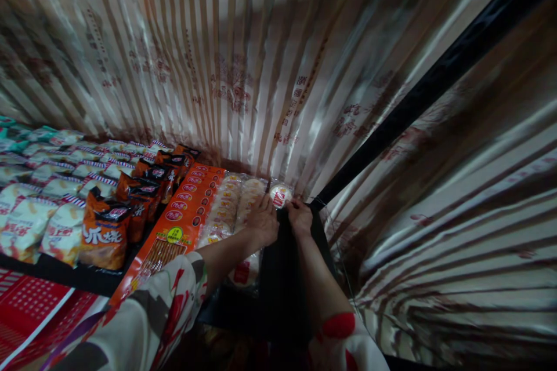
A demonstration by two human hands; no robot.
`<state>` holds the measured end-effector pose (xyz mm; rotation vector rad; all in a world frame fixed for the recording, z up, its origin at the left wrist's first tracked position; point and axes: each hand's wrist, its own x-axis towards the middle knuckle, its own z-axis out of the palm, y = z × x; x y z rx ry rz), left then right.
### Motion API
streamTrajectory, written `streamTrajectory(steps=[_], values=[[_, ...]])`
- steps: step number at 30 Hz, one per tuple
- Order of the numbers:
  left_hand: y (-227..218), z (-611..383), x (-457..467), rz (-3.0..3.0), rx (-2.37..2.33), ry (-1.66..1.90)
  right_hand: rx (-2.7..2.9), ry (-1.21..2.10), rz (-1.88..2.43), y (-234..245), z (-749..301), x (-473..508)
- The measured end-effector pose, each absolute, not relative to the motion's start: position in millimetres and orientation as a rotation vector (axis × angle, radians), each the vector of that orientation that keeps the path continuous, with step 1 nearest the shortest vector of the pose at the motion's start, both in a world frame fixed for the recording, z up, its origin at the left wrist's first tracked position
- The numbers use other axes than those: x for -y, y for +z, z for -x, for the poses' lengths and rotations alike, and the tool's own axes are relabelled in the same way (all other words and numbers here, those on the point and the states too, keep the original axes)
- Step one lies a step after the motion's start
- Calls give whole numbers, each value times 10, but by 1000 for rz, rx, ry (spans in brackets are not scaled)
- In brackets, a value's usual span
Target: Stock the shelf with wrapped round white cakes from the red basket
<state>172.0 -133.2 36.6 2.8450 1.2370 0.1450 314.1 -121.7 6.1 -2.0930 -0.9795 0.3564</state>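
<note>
"Packet (281, 196) in clear wrap: where does it lie?"

"Right of the orange pack (194, 200), level with its far end. It is round, white with a red label, and sits between my two hands"

"How is your left hand (262, 225)?"

"Slack, with the fingers nearly straight and grasping nothing that I can see. It is right of the orange pack, over the right row of round packs (251, 190). My fingertips are close to the packet's left side; whether they touch it, I cannot tell"

"And your right hand (300, 217)?"

"Farther right of the orange pack. Its fingers are bent, the tips at the packet's right edge. Whether they pinch the wrapper or only rest against it, I cannot tell in this dim light"

"What else is around the orange pack?"

"Along its right side runs the left row of round packs (221, 208). To its left stand orange-and-black bags (107, 232), then rows of white bags (65, 223). Left of its near end is a red basket (26, 313). Black tabletop (282, 278) shows to its right. A pleated curtain (261, 40) hangs behind it, and to its right a black pole (426, 93) slants upward"
</note>
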Motion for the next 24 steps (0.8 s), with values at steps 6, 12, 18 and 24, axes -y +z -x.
streamTrajectory(steps=[6,12,18,24], values=[[377,-1711,1335,-2861,-1234,198,1011,336,2140,49,-3119,1118],[425,-1687,1351,-2880,-1231,184,1055,335,2136,8,-3120,1040],[339,-1689,1321,-2897,-1216,210,1080,304,2143,-7,-3098,1018],[236,-1696,1291,-2943,-1225,267,1117,314,2171,16,-3078,1004]])
